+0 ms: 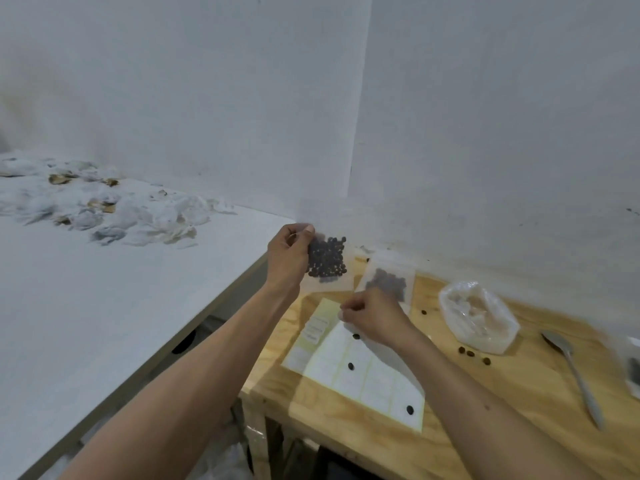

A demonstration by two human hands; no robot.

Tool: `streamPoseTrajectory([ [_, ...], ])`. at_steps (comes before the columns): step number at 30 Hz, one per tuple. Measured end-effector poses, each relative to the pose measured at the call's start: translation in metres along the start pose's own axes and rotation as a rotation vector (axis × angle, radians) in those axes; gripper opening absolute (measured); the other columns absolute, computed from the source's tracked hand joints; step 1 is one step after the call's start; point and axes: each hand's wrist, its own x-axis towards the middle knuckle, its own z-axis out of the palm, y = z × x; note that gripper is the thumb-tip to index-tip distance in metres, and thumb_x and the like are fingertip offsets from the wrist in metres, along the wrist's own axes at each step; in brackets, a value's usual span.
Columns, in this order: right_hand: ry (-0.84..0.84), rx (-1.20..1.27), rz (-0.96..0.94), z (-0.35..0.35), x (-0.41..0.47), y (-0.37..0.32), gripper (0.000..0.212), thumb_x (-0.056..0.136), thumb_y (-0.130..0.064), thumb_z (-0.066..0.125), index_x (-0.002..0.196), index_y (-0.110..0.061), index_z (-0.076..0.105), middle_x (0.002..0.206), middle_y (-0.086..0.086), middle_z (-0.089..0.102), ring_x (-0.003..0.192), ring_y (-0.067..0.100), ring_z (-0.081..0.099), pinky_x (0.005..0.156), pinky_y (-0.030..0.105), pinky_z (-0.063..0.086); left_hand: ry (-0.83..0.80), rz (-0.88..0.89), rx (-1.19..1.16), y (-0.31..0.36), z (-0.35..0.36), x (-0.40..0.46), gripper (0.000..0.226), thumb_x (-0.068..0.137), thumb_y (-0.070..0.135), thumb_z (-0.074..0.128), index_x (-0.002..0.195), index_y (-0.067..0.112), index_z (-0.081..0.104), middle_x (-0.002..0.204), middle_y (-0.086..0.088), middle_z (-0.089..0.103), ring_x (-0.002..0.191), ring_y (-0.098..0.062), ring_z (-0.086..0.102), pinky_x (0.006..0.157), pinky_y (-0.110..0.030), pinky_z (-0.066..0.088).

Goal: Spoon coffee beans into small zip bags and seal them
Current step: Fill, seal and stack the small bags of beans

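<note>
Coffee beans (327,258) fill the zip bag (329,268) my left hand (287,258) pinches at its top corner, raised above my right hand (372,320), which pinches its lower edge. Sealing looks underway; next I'd press along the zip.

So I'm tucked into a corner where two plain white painted walls (207,98) meet, the seam running straight down in front of me. The right-hand wall has some dark scuffs and specks low down. My light plywood desk (519,393) sits pushed up against that wall, with its bare wooden legs visible underneath. Just to my left is a bigger flat white desk (86,306) with a tan edge, standing a bit higher. Its far end is covered in a heap of crumpled white wrappers (104,209) with brownish bits mixed in. Lighting's soft and even, no hard shadows.
</note>
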Motion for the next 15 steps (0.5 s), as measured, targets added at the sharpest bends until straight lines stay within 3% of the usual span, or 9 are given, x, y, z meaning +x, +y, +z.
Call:
streamPoseTrajectory([
  [1, 0.001, -0.047, 0.005, 0.008, 0.001, -0.003, 0.016, 0.091, -0.027, 0.074, 0.099, -0.016, 0.082, 0.093, -0.001, 0.078, 0.082, 0.017, 0.072, 0.072, 0.031, 0.058, 0.012, 0.003, -0.011, 0.000, -0.004, 0.000, 0.013, 0.101, 0.024, 0.064, 0.106, 0.013, 0.069, 0.098, -0.010, 0.078, 0.083, -0.016, 0.066, 0.073, -0.032, 0.053],
  [3, 0.030, -0.159, 0.011, 0.021, 0.004, -0.007, 0.016, 0.087, -0.029, 0.073, 0.075, -0.022, 0.078, 0.070, -0.003, 0.071, 0.065, 0.017, 0.068, 0.059, 0.029, 0.050, 0.019, 0.006, -0.021, -0.002, -0.012, 0.000, 0.016, 0.101, 0.024, 0.064, 0.108, 0.011, 0.069, 0.097, -0.010, 0.078, 0.086, -0.019, 0.068, 0.080, -0.037, 0.056],
  [5, 0.089, -0.206, 0.045, 0.031, 0.006, -0.009, 0.037, 0.085, -0.028, 0.072, 0.052, -0.020, 0.057, 0.051, -0.002, 0.052, 0.050, 0.018, 0.053, 0.051, 0.028, 0.038, 0.021, 0.003, -0.019, -0.003, -0.021, 0.001, 0.017, 0.101, 0.025, 0.065, 0.109, 0.010, 0.069, 0.097, -0.009, 0.079, 0.089, -0.020, 0.070, 0.083, -0.040, 0.058],
  [7, 0.131, -0.228, 0.069, 0.036, 0.005, -0.013, 0.043, 0.085, -0.025, 0.073, 0.049, -0.017, 0.050, 0.049, 0.000, 0.049, 0.046, 0.019, 0.049, 0.050, 0.027, 0.034, 0.026, -0.001, -0.018, -0.005, -0.028, 0.002, 0.017, 0.101, 0.025, 0.065, 0.109, 0.011, 0.069, 0.096, -0.008, 0.079, 0.088, -0.019, 0.070, 0.082, -0.039, 0.058],
  [9, 0.138, -0.240, 0.092, 0.039, 0.007, -0.014, 0.036, 0.082, -0.019, 0.071, 0.050, -0.014, 0.056, 0.061, 0.003, 0.069, 0.054, 0.023, 0.063, 0.050, 0.025, 0.037, 0.036, -0.007, -0.028, -0.007, -0.034, 0.003, 0.017, 0.101, 0.024, 0.064, 0.109, 0.010, 0.069, 0.097, -0.009, 0.079, 0.085, -0.017, 0.069, 0.075, -0.034, 0.058],
  [11, 0.138, -0.212, 0.104, 0.042, 0.009, -0.015, 0.032, 0.077, -0.013, 0.063, 0.047, -0.015, 0.051, 0.068, 0.007, 0.076, 0.054, 0.026, 0.064, 0.049, 0.027, 0.037, 0.041, -0.023, -0.027, -0.009, -0.038, 0.003, 0.017, 0.101, 0.025, 0.064, 0.109, 0.011, 0.069, 0.098, -0.009, 0.079, 0.084, -0.015, 0.069, 0.067, -0.027, 0.055],
  [13, 0.110, -0.182, 0.105, 0.042, 0.008, -0.018, 0.034, 0.076, -0.011, 0.056, 0.047, -0.018, 0.040, 0.051, 0.005, 0.058, 0.046, 0.021, 0.043, 0.050, 0.029, 0.032, 0.036, -0.044, -0.031, -0.011, -0.040, 0.003, 0.016, 0.101, 0.025, 0.064, 0.109, 0.012, 0.070, 0.100, -0.009, 0.079, 0.085, -0.016, 0.069, 0.067, -0.028, 0.056],
  [15, 0.067, -0.177, 0.087, 0.040, 0.006, -0.023, 0.041, 0.080, -0.010, 0.054, 0.048, -0.020, 0.031, 0.049, -0.001, 0.032, 0.048, 0.018, 0.027, 0.052, 0.029, 0.026, 0.032, -0.053, -0.028, -0.013, -0.040, 0.003, 0.018, 0.100, 0.025, 0.065, 0.109, 0.011, 0.070, 0.100, -0.009, 0.078, 0.085, -0.015, 0.068, 0.069, -0.028, 0.057],
])
